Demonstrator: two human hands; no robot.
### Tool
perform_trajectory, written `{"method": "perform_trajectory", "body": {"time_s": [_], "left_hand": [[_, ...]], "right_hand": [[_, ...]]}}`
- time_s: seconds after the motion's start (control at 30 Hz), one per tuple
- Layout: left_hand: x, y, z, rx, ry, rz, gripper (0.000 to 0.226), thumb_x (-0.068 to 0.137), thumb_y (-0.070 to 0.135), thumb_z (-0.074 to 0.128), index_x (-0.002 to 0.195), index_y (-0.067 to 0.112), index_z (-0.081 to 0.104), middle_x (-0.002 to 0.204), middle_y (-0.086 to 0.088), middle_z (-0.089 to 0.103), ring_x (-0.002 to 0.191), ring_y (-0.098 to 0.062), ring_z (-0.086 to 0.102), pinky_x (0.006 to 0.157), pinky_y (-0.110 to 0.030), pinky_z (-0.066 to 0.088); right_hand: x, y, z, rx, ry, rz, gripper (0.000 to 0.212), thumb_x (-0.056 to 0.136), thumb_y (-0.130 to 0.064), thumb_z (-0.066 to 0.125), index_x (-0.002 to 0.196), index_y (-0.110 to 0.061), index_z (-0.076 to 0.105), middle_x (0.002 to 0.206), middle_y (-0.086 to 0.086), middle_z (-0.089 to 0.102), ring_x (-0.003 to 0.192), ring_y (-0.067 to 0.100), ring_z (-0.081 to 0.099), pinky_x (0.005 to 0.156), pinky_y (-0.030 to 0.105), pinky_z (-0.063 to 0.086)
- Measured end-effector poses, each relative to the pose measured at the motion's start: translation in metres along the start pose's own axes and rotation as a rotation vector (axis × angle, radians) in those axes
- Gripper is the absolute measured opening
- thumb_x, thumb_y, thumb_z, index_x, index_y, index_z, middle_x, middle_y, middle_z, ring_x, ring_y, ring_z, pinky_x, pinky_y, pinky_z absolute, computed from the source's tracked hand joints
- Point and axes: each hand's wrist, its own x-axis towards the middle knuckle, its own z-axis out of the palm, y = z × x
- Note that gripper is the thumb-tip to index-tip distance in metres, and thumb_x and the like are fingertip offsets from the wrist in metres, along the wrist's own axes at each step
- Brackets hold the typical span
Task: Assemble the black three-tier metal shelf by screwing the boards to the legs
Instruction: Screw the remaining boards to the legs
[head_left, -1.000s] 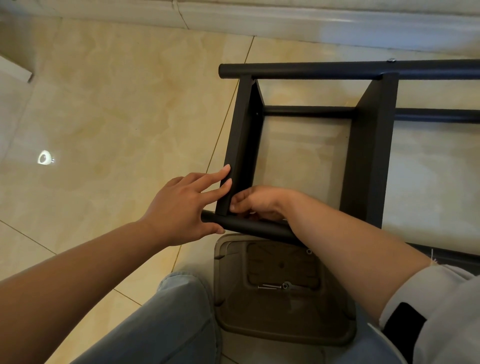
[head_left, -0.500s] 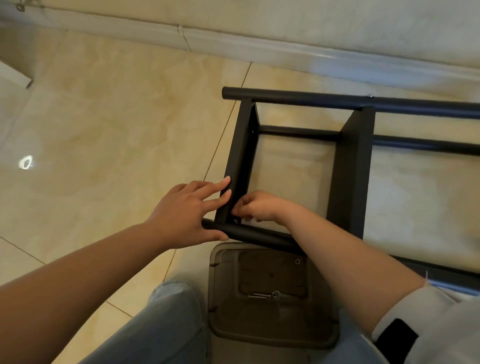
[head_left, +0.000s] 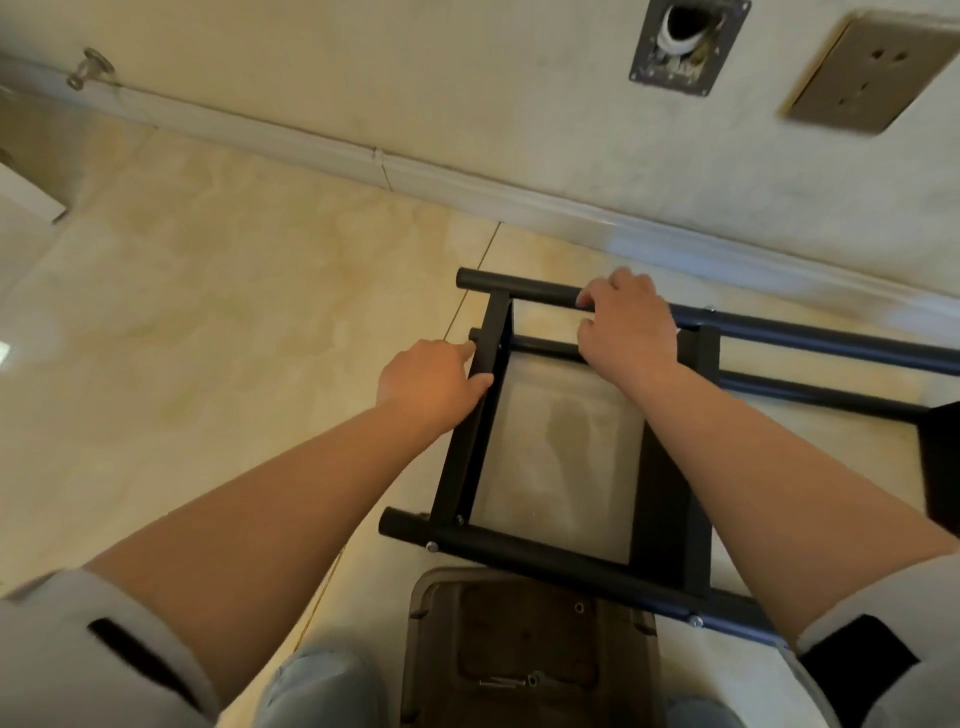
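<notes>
Glossy beige tiled floor (head_left: 208, 322) fills the view, pale wall w/ white skirting board (head_left: 519, 195) behind. Black three-tier metal shelf frame (head_left: 665, 499) lies on its side on the floor, right in front of the person. Translucent brown plastic bin (head_left: 524, 649) sits just below the near leg, screws inside. Right hand (head_left: 626, 325) wraps fingers round the far black round leg tube (head_left: 540, 293), firm grip. Left hand (head_left: 431, 382) curls thumb & fingers on the end black flat metal board (head_left: 475, 447), holding its edge.
</notes>
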Motion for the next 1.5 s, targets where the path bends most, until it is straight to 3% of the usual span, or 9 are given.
{"method": "perform_trajectory", "body": {"time_s": [0.1, 0.17, 0.33, 0.53, 0.87, 1.2, 1.33, 1.5], "left_hand": [[0.027, 0.014, -0.001, 0.058, -0.007, -0.022, 0.043, 0.095, 0.049, 0.045, 0.129, 0.023, 0.052, 0.101, -0.002, 0.063, 0.088, -0.022, 0.06, 0.065, -0.03, 0.047], [0.04, 0.018, 0.001, 0.04, 0.03, -0.027, 0.036, 0.094, 0.048, 0.047, 0.115, 0.022, 0.058, 0.085, 0.001, 0.057, 0.076, -0.02, 0.056, 0.06, -0.028, 0.044], [0.059, 0.02, 0.01, -0.048, 0.069, -0.111, 0.025, 0.09, 0.042, 0.052, 0.094, 0.02, 0.064, 0.076, 0.003, 0.059, 0.07, -0.018, 0.059, 0.057, -0.026, 0.046], [0.058, 0.024, 0.004, -0.189, 0.147, -0.133, 0.012, 0.087, 0.035, 0.056, 0.078, 0.027, 0.057, 0.065, 0.007, 0.056, 0.057, -0.008, 0.053, 0.046, -0.021, 0.038], [0.028, 0.04, -0.042, -0.305, 0.336, -0.109, 0.024, 0.083, 0.035, 0.061, 0.103, 0.022, 0.065, 0.07, 0.007, 0.056, 0.065, -0.016, 0.053, 0.052, -0.024, 0.039], [-0.035, 0.035, -0.04, -0.53, 0.399, -0.201, 0.025, 0.086, 0.035, 0.063, 0.107, 0.022, 0.063, 0.077, 0.01, 0.057, 0.065, -0.011, 0.055, 0.056, -0.024, 0.044], [-0.058, 0.029, -0.027, -0.598, 0.409, -0.237, 0.03, 0.085, 0.036, 0.064, 0.111, 0.021, 0.062, 0.08, 0.011, 0.057, 0.065, -0.008, 0.052, 0.051, -0.021, 0.037], [-0.082, 0.022, -0.016, -0.662, 0.411, -0.265, 0.029, 0.086, 0.042, 0.063, 0.106, 0.022, 0.064, 0.075, 0.014, 0.055, 0.065, -0.008, 0.052, 0.051, -0.019, 0.036]], "right_hand": [[0.019, 0.01, -0.002, -0.166, -0.008, 0.012, 0.052, 0.086, -0.013, 0.051, 0.137, -0.019, 0.038, 0.131, 0.008, 0.042, 0.119, 0.028, 0.038, 0.094, 0.037, 0.035], [0.025, 0.017, 0.004, -0.209, -0.09, 0.017, 0.053, 0.088, -0.015, 0.05, 0.138, -0.019, 0.035, 0.13, 0.007, 0.045, 0.117, 0.028, 0.041, 0.095, 0.037, 0.034], [0.029, 0.027, 0.02, -0.163, -0.117, 0.0, 0.039, 0.094, -0.015, 0.047, 0.131, -0.022, 0.039, 0.12, 0.005, 0.051, 0.108, 0.025, 0.046, 0.088, 0.034, 0.035], [0.027, 0.034, 0.001, -0.13, -0.107, -0.088, 0.038, 0.099, -0.022, 0.041, 0.136, -0.025, 0.037, 0.122, 0.004, 0.052, 0.109, 0.023, 0.046, 0.092, 0.034, 0.035], [0.002, 0.026, -0.067, -0.133, 0.078, -0.1, 0.036, 0.099, -0.021, 0.042, 0.135, -0.024, 0.038, 0.121, 0.003, 0.052, 0.11, 0.024, 0.043, 0.088, 0.033, 0.034], [-0.076, -0.008, -0.094, -0.061, 0.189, -0.122, 0.04, 0.095, -0.018, 0.05, 0.132, -0.027, 0.041, 0.119, -0.002, 0.05, 0.108, 0.017, 0.048, 0.093, 0.03, 0.036], [-0.101, -0.018, -0.085, -0.044, 0.2, -0.081, 0.039, 0.093, -0.015, 0.051, 0.13, -0.027, 0.044, 0.119, -0.003, 0.049, 0.107, 0.016, 0.046, 0.098, 0.029, 0.031], [-0.124, -0.029, -0.082, -0.018, 0.199, -0.036, 0.03, 0.096, -0.027, 0.048, 0.126, -0.025, 0.05, 0.118, -0.004, 0.051, 0.108, 0.016, 0.047, 0.097, 0.03, 0.03]]}}
